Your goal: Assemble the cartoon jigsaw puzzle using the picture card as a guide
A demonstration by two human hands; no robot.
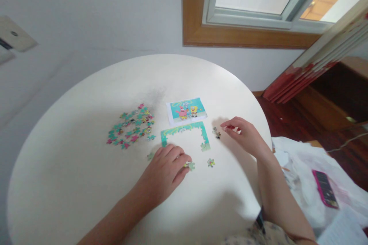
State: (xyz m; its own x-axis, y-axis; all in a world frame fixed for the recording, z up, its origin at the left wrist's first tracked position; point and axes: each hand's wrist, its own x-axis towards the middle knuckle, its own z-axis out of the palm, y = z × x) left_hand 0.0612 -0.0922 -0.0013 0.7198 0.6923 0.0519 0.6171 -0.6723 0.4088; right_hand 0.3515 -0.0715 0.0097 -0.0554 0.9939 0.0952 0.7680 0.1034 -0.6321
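My left hand [171,164] rests over the near side of a partly joined jigsaw border [205,132]. Its fingers are curled, with thumb and forefinger closed at a green and yellow puzzle piece [189,165]. To the right, my right hand [243,134] is held in a pinch just beside some small puzzle pieces [217,134]; whatever is between its fingertips is too small to see. A picture card [186,110] with cartoon figures lies behind the border. Another loose piece [211,162] sits between the hands, and a pale green one [150,156] shows left of my left hand.
A pile of loose puzzle pieces [130,126] spreads over the left part of the round white table [71,180]. Beyond the table stand a wall and a wood-framed window [253,36]. A pink-edged phone [324,188] lies on white material at the right.
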